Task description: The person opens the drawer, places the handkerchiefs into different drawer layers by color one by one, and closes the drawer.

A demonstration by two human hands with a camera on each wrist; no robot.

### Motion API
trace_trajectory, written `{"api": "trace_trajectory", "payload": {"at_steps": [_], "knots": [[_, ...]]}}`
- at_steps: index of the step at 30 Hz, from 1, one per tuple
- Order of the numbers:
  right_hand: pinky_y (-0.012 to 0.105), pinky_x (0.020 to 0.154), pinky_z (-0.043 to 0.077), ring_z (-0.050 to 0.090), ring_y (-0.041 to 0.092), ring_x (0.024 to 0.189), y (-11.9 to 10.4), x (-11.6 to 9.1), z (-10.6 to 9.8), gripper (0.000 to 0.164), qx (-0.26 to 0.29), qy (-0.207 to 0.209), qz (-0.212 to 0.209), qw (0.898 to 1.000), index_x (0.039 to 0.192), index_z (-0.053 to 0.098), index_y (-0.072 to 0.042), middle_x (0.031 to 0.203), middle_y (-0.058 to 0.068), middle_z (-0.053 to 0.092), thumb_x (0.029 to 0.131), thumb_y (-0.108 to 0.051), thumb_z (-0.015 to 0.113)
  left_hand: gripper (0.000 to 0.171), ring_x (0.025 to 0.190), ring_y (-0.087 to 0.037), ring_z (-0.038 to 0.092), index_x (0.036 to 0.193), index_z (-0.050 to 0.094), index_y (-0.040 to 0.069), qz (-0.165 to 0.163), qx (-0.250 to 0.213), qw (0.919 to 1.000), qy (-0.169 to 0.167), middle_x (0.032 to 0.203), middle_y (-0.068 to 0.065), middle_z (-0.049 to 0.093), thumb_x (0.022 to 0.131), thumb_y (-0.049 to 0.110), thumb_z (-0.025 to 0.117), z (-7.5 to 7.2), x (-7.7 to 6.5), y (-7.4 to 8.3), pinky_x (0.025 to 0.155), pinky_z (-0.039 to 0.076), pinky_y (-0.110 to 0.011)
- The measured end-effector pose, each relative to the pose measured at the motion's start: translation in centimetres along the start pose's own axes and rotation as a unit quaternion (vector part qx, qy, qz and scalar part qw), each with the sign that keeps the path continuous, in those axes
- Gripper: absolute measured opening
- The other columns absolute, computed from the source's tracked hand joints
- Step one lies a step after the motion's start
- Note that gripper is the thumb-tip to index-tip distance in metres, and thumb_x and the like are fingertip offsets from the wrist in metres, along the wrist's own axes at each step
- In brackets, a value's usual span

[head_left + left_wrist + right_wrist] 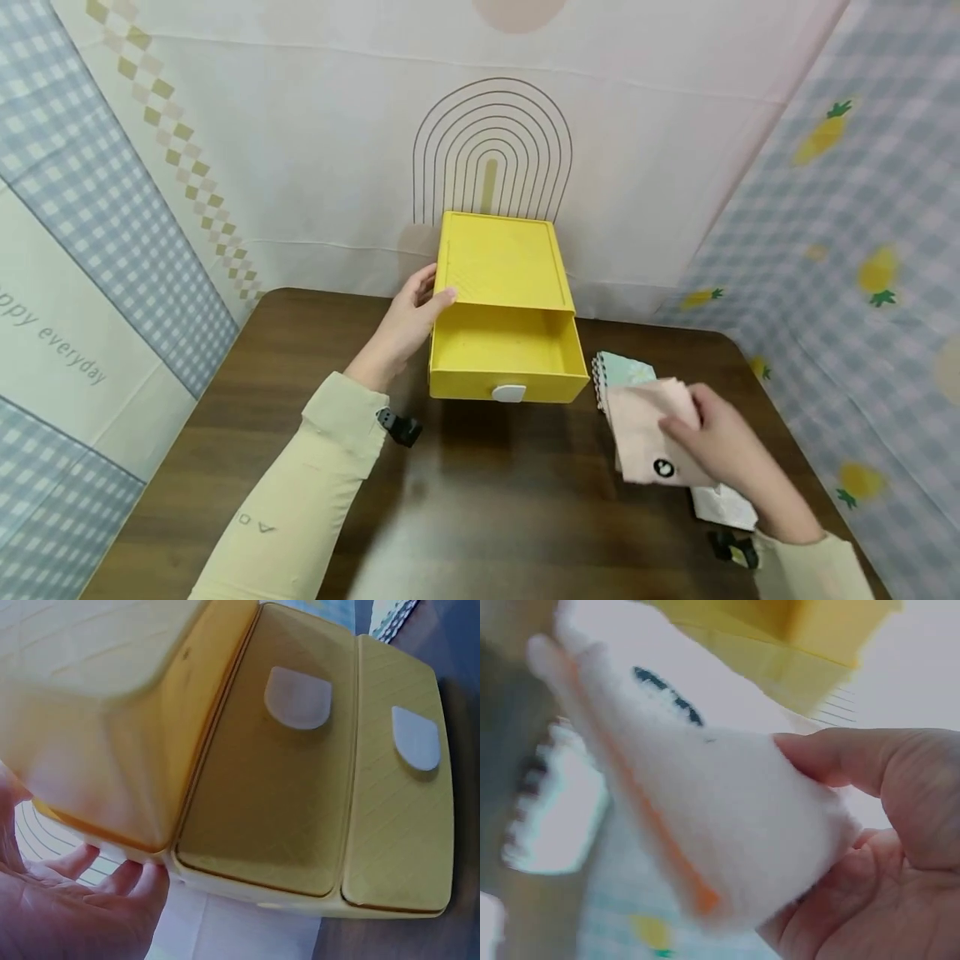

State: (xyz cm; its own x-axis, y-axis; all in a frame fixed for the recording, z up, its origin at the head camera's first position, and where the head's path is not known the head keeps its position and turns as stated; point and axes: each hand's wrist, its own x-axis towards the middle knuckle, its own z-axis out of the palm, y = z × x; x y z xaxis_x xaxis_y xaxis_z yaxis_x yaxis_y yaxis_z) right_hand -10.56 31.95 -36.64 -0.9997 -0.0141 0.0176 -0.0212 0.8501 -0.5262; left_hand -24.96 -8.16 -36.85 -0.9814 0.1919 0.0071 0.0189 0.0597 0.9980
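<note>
A yellow drawer cabinet (504,260) stands at the back of the table, its top drawer (461,384) pulled out and the inside bare. In the left wrist view, two lower drawers (262,795) with white handles are closed. My left hand (405,325) holds the cabinet's left side, thumb on the top edge and bent fingers against the side. Right of the cabinet, my right hand (726,440) pinches a folded pale pink towel (637,429) between thumb and fingers. The towel carries a black round patch; an orange edge shows in the right wrist view.
A folded light green cloth (628,369) with a dark-and-white edge lies on the brown table (465,500), partly behind the towel. A white folded cloth (723,507) lies under the right wrist. Patterned fabric (660,167) hangs behind the table and at both sides.
</note>
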Motion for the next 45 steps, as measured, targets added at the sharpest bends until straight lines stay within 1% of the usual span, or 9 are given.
{"api": "trace_trajectory", "payload": {"at_steps": [8, 16, 22, 26, 29, 32, 35, 40, 45], "knots": [[0.033, 0.046, 0.053, 0.063, 0.017, 0.063, -4.6, 1.6, -5.3, 0.039, 0.094, 0.097, -0.054, 0.989, 0.119, 0.049, -0.002, 0.087, 0.015, 0.062, 0.094, -0.027, 0.066, 0.066, 0.137, -0.018, 0.032, 0.15, 0.033, 0.027, -0.037, 0.007, 0.9993, -0.003, 0.152, 0.001, 0.034, 0.093, 0.046, 0.061, -1.4, 0.4, 0.5, 0.112, 0.025, -0.044], [0.026, 0.056, 0.055, 0.067, 0.012, 0.074, -10.1, 3.6, -5.8, 0.037, 0.235, 0.154, -0.12, 0.952, 0.123, 0.052, -0.011, 0.096, 0.007, 0.065, 0.09, -0.012, 0.069, 0.064, 0.14, -0.016, 0.028, 0.151, 0.032, 0.026, -0.04, -0.001, 0.9992, -0.008, 0.154, 0.002, 0.03, 0.095, 0.042, 0.06, -1.2, 0.7, 0.3, 0.113, 0.024, -0.042], [0.033, 0.064, 0.057, 0.067, 0.023, 0.082, -14.0, 5.1, -4.3, 0.042, 0.391, 0.087, -0.165, 0.901, 0.127, 0.053, -0.005, 0.106, 0.018, 0.061, 0.089, -0.005, 0.07, 0.065, 0.137, -0.014, 0.031, 0.151, 0.033, 0.027, -0.031, -0.004, 0.9995, -0.004, 0.151, 0.006, 0.035, 0.094, 0.046, 0.059, -0.6, 0.8, 0.1, 0.112, 0.025, -0.041], [0.045, 0.069, 0.056, 0.067, 0.031, 0.089, -15.3, 6.9, -1.7, 0.046, 0.441, 0.003, -0.133, 0.887, 0.133, 0.048, -0.005, 0.113, 0.023, 0.058, 0.092, -0.01, 0.067, 0.065, 0.137, -0.015, 0.032, 0.151, 0.034, 0.027, -0.032, -0.001, 0.9995, 0.002, 0.151, 0.006, 0.036, 0.094, 0.047, 0.059, -0.4, 0.9, 0.0, 0.112, 0.026, -0.041], [0.046, 0.068, 0.057, 0.067, 0.032, 0.087, -15.6, 8.6, 0.7, 0.046, 0.397, -0.037, -0.089, 0.913, 0.132, 0.045, -0.003, 0.111, 0.023, 0.058, 0.093, -0.016, 0.066, 0.063, 0.137, -0.015, 0.032, 0.15, 0.034, 0.027, -0.034, 0.002, 0.9994, 0.006, 0.151, 0.006, 0.035, 0.095, 0.046, 0.058, -0.5, 1.0, -0.1, 0.112, 0.026, -0.041], [0.039, 0.071, 0.056, 0.065, 0.026, 0.087, -15.5, 9.7, 2.5, 0.045, 0.278, -0.042, -0.073, 0.957, 0.129, 0.047, -0.003, 0.108, 0.018, 0.06, 0.093, -0.021, 0.067, 0.062, 0.138, -0.014, 0.031, 0.151, 0.034, 0.028, -0.035, 0.006, 0.9994, 0.004, 0.152, 0.005, 0.034, 0.096, 0.045, 0.057, -0.6, 0.9, -0.2, 0.112, 0.027, -0.04], [0.035, 0.071, 0.05, 0.058, 0.023, 0.084, -15.5, 10.1, 3.1, 0.041, 0.167, -0.023, -0.085, 0.982, 0.123, 0.052, -0.004, 0.101, 0.013, 0.06, 0.091, -0.023, 0.069, 0.061, 0.139, -0.014, 0.03, 0.151, 0.033, 0.028, -0.037, 0.009, 0.9993, 0.001, 0.154, 0.004, 0.032, 0.097, 0.043, 0.056, -0.5, 0.7, 0.1, 0.112, 0.027, -0.039], [0.034, 0.065, 0.042, 0.049, 0.023, 0.073, -15.9, 10.1, 3.3, 0.026, 0.084, -0.027, -0.101, 0.991, 0.104, 0.058, -0.005, 0.083, 0.008, 0.056, 0.087, -0.02, 0.072, 0.061, 0.139, -0.013, 0.03, 0.151, 0.033, 0.03, -0.039, 0.015, 0.9991, 0.006, 0.154, 0.004, 0.032, 0.096, 0.045, 0.057, -0.4, 0.8, 0.3, 0.111, 0.028, -0.039], [0.03, 0.06, 0.039, 0.046, 0.019, 0.065, -16.5, 10.6, 3.8, 0.019, 0.079, -0.09, -0.124, 0.985, 0.094, 0.063, -0.009, 0.07, 0.002, 0.051, 0.083, -0.017, 0.076, 0.062, 0.139, -0.013, 0.028, 0.15, 0.034, 0.031, -0.038, 0.015, 0.9992, 0.004, 0.153, 0.005, 0.032, 0.095, 0.047, 0.057, -0.4, 1.1, 0.0, 0.112, 0.026, -0.04]]}}
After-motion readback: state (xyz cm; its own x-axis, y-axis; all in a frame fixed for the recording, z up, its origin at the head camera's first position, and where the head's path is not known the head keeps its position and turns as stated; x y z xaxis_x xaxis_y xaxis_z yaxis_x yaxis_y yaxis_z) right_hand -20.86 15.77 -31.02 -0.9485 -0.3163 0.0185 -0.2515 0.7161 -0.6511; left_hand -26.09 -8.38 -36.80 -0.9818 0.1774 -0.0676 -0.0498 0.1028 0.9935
